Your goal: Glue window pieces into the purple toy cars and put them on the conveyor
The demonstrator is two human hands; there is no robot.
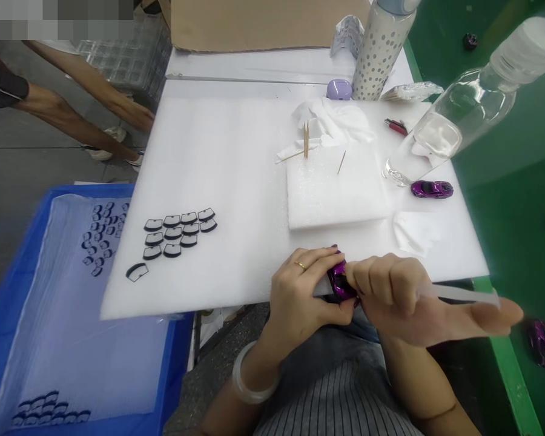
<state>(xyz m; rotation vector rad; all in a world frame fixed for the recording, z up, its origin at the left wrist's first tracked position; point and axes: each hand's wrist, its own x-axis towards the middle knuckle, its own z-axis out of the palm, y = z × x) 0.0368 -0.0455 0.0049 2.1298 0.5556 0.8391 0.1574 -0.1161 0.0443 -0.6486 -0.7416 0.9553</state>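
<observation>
My left hand (295,297) is closed around a small purple toy car (340,281) at the near edge of the white foam sheet. Its thumb and fingers grip the car from the left. Beside it, my right hand (404,297) is curled into a fist, with the fingers against the car's right side and the thumb stretched out to the right. A whitish translucent plastic strip (465,295) runs from that fist along the thumb; its other end is hidden. Several clear, black-edged curved pieces (172,233) lie in rows on the foam sheet (236,181).
A foam block (336,194) with toothpicks stands ahead, near crumpled tissue (331,121). To the right are a clear pump bottle (463,115), a dotted bottle (384,51) and another purple car (431,189). A blue crate (31,236) sits left; another person's arms (59,109) reach in behind it.
</observation>
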